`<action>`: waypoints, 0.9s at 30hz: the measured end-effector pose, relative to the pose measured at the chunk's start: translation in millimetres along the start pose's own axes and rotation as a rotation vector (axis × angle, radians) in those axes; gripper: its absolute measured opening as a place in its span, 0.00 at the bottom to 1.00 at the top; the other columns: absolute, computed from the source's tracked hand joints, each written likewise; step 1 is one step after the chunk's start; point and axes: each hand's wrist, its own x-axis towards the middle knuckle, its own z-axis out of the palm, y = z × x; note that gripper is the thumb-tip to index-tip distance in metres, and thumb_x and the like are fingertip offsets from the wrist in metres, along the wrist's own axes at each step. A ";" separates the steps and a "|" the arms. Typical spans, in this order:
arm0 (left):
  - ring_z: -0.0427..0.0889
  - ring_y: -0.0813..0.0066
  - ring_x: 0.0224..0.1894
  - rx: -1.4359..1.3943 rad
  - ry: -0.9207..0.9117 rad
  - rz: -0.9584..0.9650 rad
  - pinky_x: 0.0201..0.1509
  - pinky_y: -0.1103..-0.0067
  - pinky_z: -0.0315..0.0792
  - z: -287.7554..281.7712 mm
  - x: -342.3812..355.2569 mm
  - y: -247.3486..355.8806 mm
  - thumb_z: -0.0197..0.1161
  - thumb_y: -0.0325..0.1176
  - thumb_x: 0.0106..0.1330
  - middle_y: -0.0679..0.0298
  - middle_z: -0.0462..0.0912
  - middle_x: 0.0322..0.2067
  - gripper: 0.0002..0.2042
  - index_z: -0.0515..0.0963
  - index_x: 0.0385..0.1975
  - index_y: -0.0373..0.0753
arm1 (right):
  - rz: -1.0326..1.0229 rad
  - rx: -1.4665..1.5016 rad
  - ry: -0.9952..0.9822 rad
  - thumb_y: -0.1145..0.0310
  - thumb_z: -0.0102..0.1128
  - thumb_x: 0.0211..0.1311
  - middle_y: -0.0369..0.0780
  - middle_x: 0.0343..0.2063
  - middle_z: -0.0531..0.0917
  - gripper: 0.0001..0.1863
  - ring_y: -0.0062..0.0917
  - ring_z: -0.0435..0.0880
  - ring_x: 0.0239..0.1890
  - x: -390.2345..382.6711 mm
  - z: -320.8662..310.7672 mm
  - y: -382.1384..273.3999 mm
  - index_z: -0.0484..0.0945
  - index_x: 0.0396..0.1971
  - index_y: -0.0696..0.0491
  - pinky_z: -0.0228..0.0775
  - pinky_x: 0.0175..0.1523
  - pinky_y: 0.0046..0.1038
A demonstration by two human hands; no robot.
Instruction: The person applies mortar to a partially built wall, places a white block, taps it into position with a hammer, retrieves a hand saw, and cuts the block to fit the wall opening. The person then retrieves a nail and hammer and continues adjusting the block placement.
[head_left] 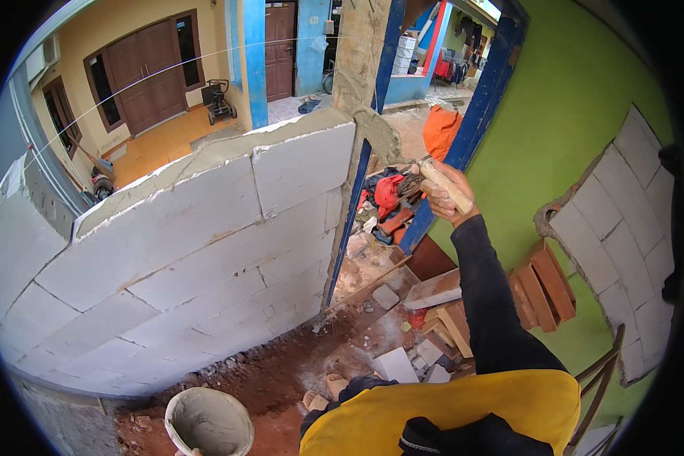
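Note:
My right hand (448, 197) grips the wooden handle of a trowel (380, 142), whose mortar-smeared blade is beside the concrete post (348, 90) at the right end of the white block wall (190, 243). A band of mortar (159, 187) lies along the wall's top. At the lower edge, my left hand (190, 451), mostly hidden, holds a pale bucket (209, 401) with grey mortar inside. A thin string runs above the wall.
A blue doorframe (488, 99) stands beside a green wall (555, 137) with a patch of blocks (608, 220). Orange cloth and piled debris lie in the opening. Wooden pieces (539, 285) and loose blocks (395, 366) lie on the dirt floor (273, 365) near my feet.

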 end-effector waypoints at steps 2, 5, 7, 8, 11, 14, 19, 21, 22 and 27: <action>0.78 0.53 0.41 -0.062 -0.004 0.003 0.52 0.60 0.75 -6.2 -5.8 -7.7 0.76 0.24 0.55 0.51 0.82 0.37 0.19 0.77 0.45 0.31 | 0.004 -0.030 0.046 0.51 0.35 0.88 0.40 0.18 0.73 0.30 0.23 0.71 0.07 -23.6 17.1 3.6 0.65 0.68 0.62 0.68 0.11 0.25; 0.79 0.53 0.40 -0.057 -0.021 -0.025 0.52 0.59 0.75 -11.5 -8.0 -12.9 0.76 0.23 0.54 0.51 0.82 0.36 0.18 0.78 0.44 0.30 | 0.036 -0.107 -0.100 0.51 0.34 0.88 0.40 0.17 0.72 0.30 0.24 0.72 0.07 -35.0 45.5 0.8 0.65 0.68 0.63 0.68 0.10 0.25; 0.79 0.52 0.40 -0.024 -0.010 0.005 0.52 0.59 0.76 -9.1 -4.1 -9.9 0.76 0.23 0.54 0.50 0.83 0.36 0.18 0.78 0.44 0.29 | 0.063 -0.163 -0.018 0.52 0.34 0.88 0.40 0.17 0.72 0.30 0.24 0.72 0.08 -14.6 55.4 -6.5 0.65 0.69 0.64 0.69 0.11 0.25; 0.80 0.51 0.41 -0.007 -0.005 0.024 0.52 0.59 0.76 -6.0 -0.6 -6.8 0.76 0.22 0.54 0.49 0.83 0.37 0.18 0.78 0.44 0.29 | 0.074 -0.197 0.036 0.52 0.33 0.88 0.41 0.17 0.72 0.30 0.24 0.73 0.08 1.7 56.5 -12.1 0.64 0.69 0.64 0.69 0.11 0.25; 0.80 0.50 0.42 -0.030 -0.027 0.085 0.53 0.59 0.76 2.9 9.7 4.2 0.76 0.23 0.54 0.48 0.84 0.38 0.19 0.78 0.45 0.28 | 0.026 -0.138 -0.034 0.53 0.33 0.88 0.40 0.20 0.73 0.31 0.23 0.75 0.10 65.0 42.0 -27.1 0.63 0.71 0.65 0.71 0.12 0.24; 0.81 0.50 0.41 0.007 0.000 0.071 0.53 0.58 0.76 1.6 13.4 10.3 0.77 0.24 0.54 0.48 0.84 0.39 0.20 0.79 0.45 0.28 | -0.023 -0.070 -0.066 0.53 0.33 0.88 0.39 0.22 0.74 0.31 0.23 0.76 0.12 86.2 17.6 -36.0 0.63 0.72 0.64 0.71 0.13 0.24; 0.81 0.49 0.43 -0.031 0.033 0.054 0.53 0.57 0.76 -26.1 4.7 1.1 0.77 0.25 0.54 0.48 0.83 0.39 0.19 0.79 0.45 0.28 | -0.105 -0.147 -0.116 0.53 0.34 0.88 0.38 0.20 0.74 0.31 0.22 0.74 0.11 20.3 16.1 -20.8 0.62 0.72 0.64 0.72 0.13 0.24; 0.81 0.48 0.43 -0.035 0.060 0.054 0.52 0.55 0.76 -33.7 0.0 -5.9 0.77 0.24 0.54 0.47 0.82 0.38 0.19 0.79 0.45 0.27 | -0.078 -0.217 -0.113 0.53 0.37 0.87 0.38 0.19 0.74 0.30 0.21 0.74 0.11 -2.5 43.2 -15.5 0.64 0.71 0.63 0.71 0.13 0.24; 0.81 0.47 0.42 -0.022 0.070 0.051 0.52 0.55 0.76 -34.5 -1.8 -8.6 0.77 0.24 0.54 0.47 0.83 0.38 0.19 0.79 0.45 0.27 | -0.054 -0.259 -0.069 0.52 0.39 0.86 0.38 0.19 0.74 0.29 0.22 0.74 0.11 -12.8 61.9 -12.8 0.66 0.70 0.62 0.70 0.13 0.23; 0.82 0.48 0.42 -0.081 0.048 0.059 0.55 0.56 0.77 -10.5 -1.1 -4.5 0.76 0.22 0.53 0.45 0.84 0.40 0.19 0.79 0.44 0.26 | -0.019 -1.129 0.424 0.53 0.54 0.80 0.37 0.21 0.77 0.29 0.21 0.78 0.14 -1.7 162.0 -10.3 0.70 0.66 0.61 0.71 0.18 0.23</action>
